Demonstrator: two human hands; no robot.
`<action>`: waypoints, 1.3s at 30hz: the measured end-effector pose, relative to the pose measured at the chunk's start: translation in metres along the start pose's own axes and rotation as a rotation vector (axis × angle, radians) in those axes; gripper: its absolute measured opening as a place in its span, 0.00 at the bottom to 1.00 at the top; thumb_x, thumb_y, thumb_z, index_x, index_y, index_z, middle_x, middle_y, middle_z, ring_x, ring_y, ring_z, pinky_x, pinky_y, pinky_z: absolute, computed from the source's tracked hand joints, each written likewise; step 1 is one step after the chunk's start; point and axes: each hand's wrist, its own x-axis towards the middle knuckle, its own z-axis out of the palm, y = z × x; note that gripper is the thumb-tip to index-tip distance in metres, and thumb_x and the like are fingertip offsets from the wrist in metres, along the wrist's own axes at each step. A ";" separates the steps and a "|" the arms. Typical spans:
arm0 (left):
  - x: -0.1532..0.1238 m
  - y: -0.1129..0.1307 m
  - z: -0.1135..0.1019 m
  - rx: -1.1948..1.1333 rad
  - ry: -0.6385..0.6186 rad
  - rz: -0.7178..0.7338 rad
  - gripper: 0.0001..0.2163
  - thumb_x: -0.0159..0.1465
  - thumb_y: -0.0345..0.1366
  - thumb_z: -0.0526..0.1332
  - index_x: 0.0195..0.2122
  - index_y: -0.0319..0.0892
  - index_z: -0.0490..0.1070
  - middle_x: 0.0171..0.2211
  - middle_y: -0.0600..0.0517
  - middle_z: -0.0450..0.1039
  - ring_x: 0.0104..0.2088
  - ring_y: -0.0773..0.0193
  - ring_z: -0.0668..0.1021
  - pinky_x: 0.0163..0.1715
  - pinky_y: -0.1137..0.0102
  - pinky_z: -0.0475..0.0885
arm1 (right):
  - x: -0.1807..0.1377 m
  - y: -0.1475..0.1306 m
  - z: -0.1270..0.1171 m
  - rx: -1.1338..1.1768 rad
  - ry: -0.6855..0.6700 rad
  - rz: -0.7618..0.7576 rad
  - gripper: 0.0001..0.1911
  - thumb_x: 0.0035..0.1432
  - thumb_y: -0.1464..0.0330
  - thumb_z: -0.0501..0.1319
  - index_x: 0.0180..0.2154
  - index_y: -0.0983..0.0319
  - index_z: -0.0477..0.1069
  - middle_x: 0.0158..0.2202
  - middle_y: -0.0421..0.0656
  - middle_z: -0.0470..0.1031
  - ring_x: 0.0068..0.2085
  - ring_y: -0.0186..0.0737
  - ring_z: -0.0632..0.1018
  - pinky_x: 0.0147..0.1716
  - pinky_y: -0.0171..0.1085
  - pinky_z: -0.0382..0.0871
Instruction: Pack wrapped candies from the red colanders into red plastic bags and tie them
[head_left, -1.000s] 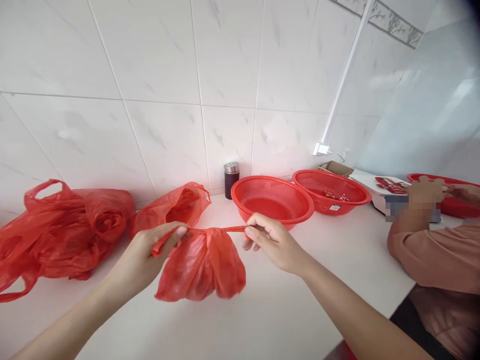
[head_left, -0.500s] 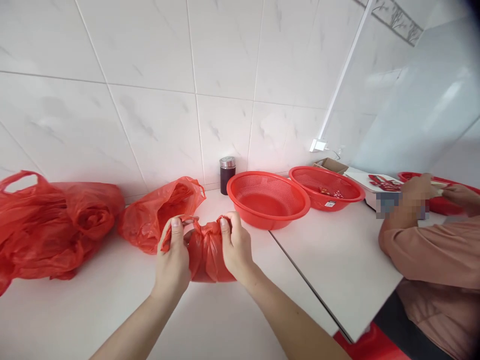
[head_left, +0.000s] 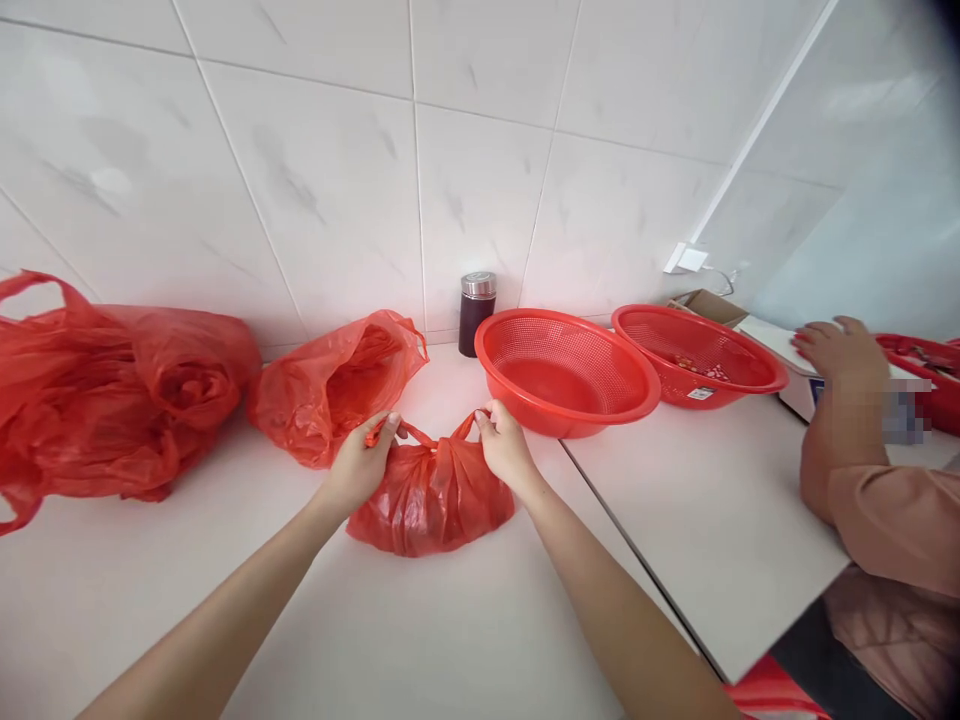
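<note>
A filled red plastic bag (head_left: 435,500) rests on the white table between my hands, its top gathered and its handles crossed in the middle. My left hand (head_left: 364,460) is closed round one handle, a bit of which pokes out by the thumb. With thumb and fingers, my right hand (head_left: 504,440) pinches the other handle. Both handles are pulled apart sideways. What is inside the bag cannot be made out. Just behind my left hand lies an open red bag (head_left: 300,410), and a red colander (head_left: 637,405) stands beyond my right hand.
A heap of red plastic bags (head_left: 97,400) lies at the left. By the tiled wall stands a dark jar with a silver lid (head_left: 478,315). A second colander (head_left: 750,370) holds small pieces. At the right a co-worker's arm (head_left: 847,400) reaches over the table; a seam runs between tabletops.
The filled bag now shows more fully, and my hands have pulled its handles further apart. The co-worker's hand has lifted, fingers spread. My view has tilted down.
</note>
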 end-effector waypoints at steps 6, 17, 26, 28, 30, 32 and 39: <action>0.023 -0.026 0.024 0.202 -0.028 -0.022 0.14 0.65 0.44 0.49 0.29 0.45 0.68 0.31 0.51 0.77 0.32 0.58 0.76 0.32 0.68 0.65 | 0.005 0.020 0.014 -0.268 -0.016 0.061 0.08 0.66 0.64 0.50 0.40 0.58 0.66 0.26 0.40 0.72 0.27 0.39 0.72 0.27 0.35 0.54; 0.019 -0.034 0.025 0.385 -0.148 0.035 0.04 0.55 0.33 0.56 0.31 0.48 0.68 0.34 0.54 0.79 0.29 0.60 0.73 0.28 0.70 0.59 | -0.003 0.012 0.000 -0.323 -0.140 0.052 0.17 0.66 0.50 0.49 0.43 0.56 0.64 0.31 0.39 0.76 0.32 0.41 0.76 0.30 0.36 0.59; 0.014 -0.020 0.027 0.255 -0.117 -0.015 0.19 0.69 0.50 0.43 0.40 0.47 0.70 0.41 0.52 0.78 0.41 0.58 0.78 0.40 0.68 0.69 | -0.013 0.004 0.005 -0.447 -0.236 -0.096 0.22 0.59 0.54 0.61 0.50 0.58 0.63 0.36 0.44 0.78 0.35 0.47 0.77 0.32 0.39 0.60; 0.009 -0.014 0.033 0.280 -0.141 0.006 0.17 0.68 0.50 0.47 0.44 0.48 0.70 0.46 0.51 0.76 0.45 0.57 0.77 0.43 0.66 0.69 | -0.012 0.004 0.008 -0.463 -0.252 -0.108 0.16 0.62 0.58 0.58 0.48 0.59 0.64 0.34 0.44 0.78 0.33 0.46 0.77 0.30 0.38 0.59; 0.005 -0.014 0.038 0.323 -0.166 0.029 0.13 0.68 0.46 0.49 0.44 0.48 0.70 0.46 0.49 0.75 0.45 0.55 0.76 0.43 0.64 0.68 | -0.012 0.004 0.010 -0.454 -0.265 -0.118 0.13 0.63 0.60 0.57 0.46 0.58 0.64 0.33 0.43 0.78 0.32 0.45 0.77 0.29 0.37 0.57; 0.005 -0.016 0.040 0.365 -0.204 0.044 0.10 0.66 0.39 0.50 0.42 0.48 0.70 0.44 0.49 0.76 0.40 0.55 0.77 0.39 0.64 0.67 | -0.014 0.004 0.010 -0.442 -0.271 -0.113 0.10 0.64 0.60 0.55 0.45 0.57 0.64 0.31 0.41 0.77 0.30 0.43 0.76 0.27 0.36 0.56; 0.016 -0.024 0.035 0.403 -0.306 0.038 0.07 0.62 0.34 0.54 0.38 0.49 0.70 0.38 0.51 0.77 0.35 0.55 0.76 0.32 0.66 0.64 | -0.013 0.005 0.013 -0.494 -0.263 -0.097 0.11 0.65 0.58 0.54 0.43 0.57 0.64 0.26 0.39 0.73 0.26 0.41 0.72 0.25 0.36 0.52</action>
